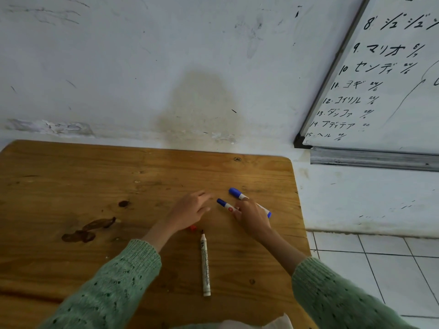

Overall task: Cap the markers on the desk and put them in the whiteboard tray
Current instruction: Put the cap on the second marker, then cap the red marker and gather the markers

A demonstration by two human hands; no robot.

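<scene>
A: Both hands are over the wooden desk [71, 186], a knotty, stained board with rounded corners. The right hand [253, 218] is down on two blue-capped markers [235, 193], its fingers curled across their white barrels.

B: Is that a firm pinch?

A: I cannot tell. The fingers cover the barrels, and only the blue ends poke out toward the wall.

B: And the left hand [190, 211]?

A: Fingers spread and loose, blurred, nothing visibly in it. Just beneath its wrist sits something small and red [193, 228], mostly hidden.

B: Any loose pens?

A: One: a slim white marker [205, 264], uncapped, dark tip pointing away from the person, lying flat between the two knitted green sleeves [118, 281].

B: The tray?

A: A dull metal whiteboard tray [370, 160] runs under the whiteboard [392, 91] on the right, well apart from the desk.
</scene>
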